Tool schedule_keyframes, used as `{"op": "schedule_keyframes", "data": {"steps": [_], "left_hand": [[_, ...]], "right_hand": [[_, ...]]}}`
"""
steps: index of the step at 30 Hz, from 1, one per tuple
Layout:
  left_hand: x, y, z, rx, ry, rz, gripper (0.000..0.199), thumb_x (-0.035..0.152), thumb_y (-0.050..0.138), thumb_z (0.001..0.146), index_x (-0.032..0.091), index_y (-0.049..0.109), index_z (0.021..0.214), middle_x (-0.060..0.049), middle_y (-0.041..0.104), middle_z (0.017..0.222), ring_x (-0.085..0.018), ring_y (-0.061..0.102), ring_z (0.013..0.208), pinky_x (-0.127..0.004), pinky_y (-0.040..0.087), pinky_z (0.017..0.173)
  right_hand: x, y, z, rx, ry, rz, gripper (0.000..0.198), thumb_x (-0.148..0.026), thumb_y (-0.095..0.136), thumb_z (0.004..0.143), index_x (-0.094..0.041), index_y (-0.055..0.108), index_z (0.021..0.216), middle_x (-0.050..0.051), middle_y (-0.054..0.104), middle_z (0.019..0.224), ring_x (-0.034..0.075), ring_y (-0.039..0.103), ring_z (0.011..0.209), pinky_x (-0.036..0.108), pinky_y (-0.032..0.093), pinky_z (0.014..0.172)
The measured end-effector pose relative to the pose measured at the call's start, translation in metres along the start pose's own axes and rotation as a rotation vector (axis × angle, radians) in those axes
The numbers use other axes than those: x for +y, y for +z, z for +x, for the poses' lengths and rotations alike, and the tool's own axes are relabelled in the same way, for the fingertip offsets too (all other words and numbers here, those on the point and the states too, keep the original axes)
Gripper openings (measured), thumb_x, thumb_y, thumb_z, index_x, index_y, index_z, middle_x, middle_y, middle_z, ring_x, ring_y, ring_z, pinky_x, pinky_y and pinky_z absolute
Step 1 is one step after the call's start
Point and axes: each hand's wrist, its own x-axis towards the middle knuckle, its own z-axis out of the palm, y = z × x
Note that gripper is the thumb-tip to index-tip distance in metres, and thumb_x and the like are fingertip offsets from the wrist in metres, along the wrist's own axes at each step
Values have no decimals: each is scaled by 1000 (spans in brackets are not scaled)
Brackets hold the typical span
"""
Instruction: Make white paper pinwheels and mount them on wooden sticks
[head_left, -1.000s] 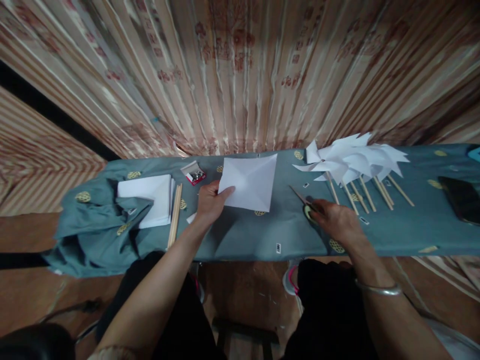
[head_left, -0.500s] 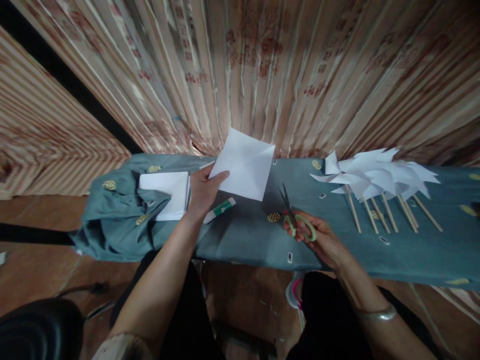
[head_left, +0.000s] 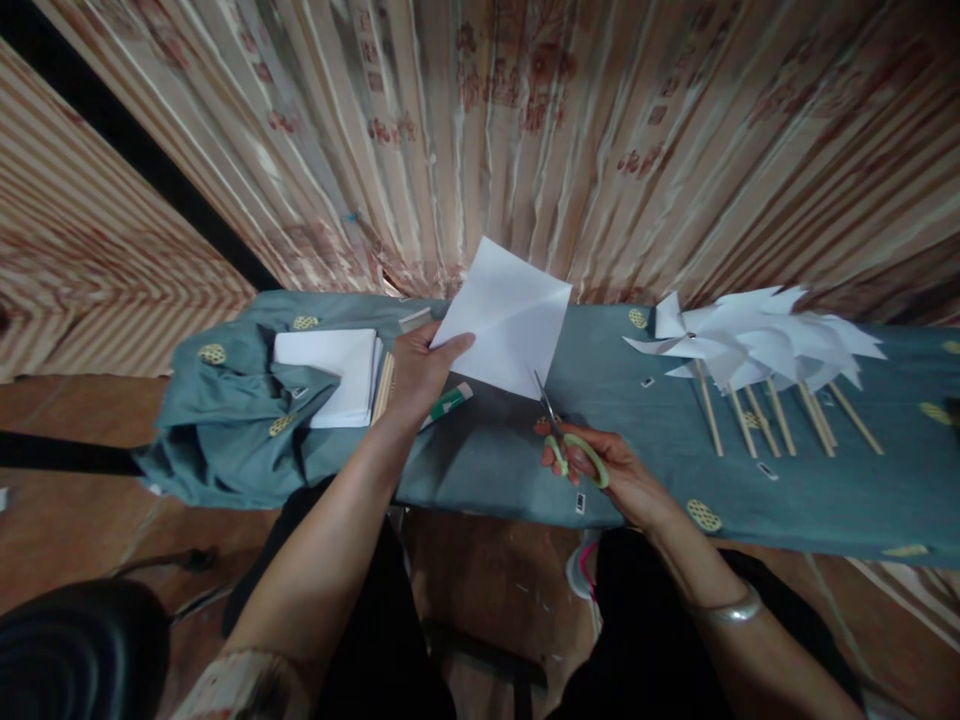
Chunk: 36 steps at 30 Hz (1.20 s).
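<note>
A square white sheet of paper (head_left: 510, 315) with faint crease lines is held up above the table. My left hand (head_left: 427, 365) pinches its left corner, thumb on top. Green-handled scissors (head_left: 576, 455) are in my right hand (head_left: 611, 470), fingers through the loops. The blades point up and away, their tips at the paper's lower right corner; whether they have cut into it I cannot tell. Beneath my left wrist lies a glue stick (head_left: 450, 400) with a green and white label, partly covered. Some wooden sticks (head_left: 384, 385) show just left of that wrist.
A stack of white paper (head_left: 341, 365) lies at the left, partly under a fold of the green tablecloth (head_left: 487, 460). Several white paper pinwheels (head_left: 765, 340) on wooden sticks overlap at the right. A pleated curtain (head_left: 480, 130) hangs behind the table.
My right hand has brought the scissors left and up to the paper's lower right corner, the blades closer together. The left hand and the paper have shifted slightly right and up.
</note>
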Motion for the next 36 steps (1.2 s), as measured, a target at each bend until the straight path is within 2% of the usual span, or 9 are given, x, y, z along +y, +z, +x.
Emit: {"op": "schedule_keyframes", "data": {"steps": [24,30,36], "left_hand": [[-7,4,-2,-10,0,17,19,29,82,60,18,77,74,2,68,60,-14,61,55,-25,49,52],[-8,3,0,-15,-4,22,20,30,83,60,18,77,75,2,69,61,-14,61,56,-25,50,54],[-7,3,-2,-19,-4,35,21,29,82,60,18,78,77,1,71,64,-16,64,59,-27,53,56]], "right_hand": [[-2,1,0,17,7,-79,68,-64,74,70,-13,70,115,7,67,80,15,54,65,28,42,54],[-3,2,-1,24,21,-69,66,-62,76,68,-14,71,114,5,66,76,14,53,63,29,47,59],[1,3,0,58,57,-38,66,-62,79,65,-16,73,111,3,63,71,11,51,58,27,47,57]]}}
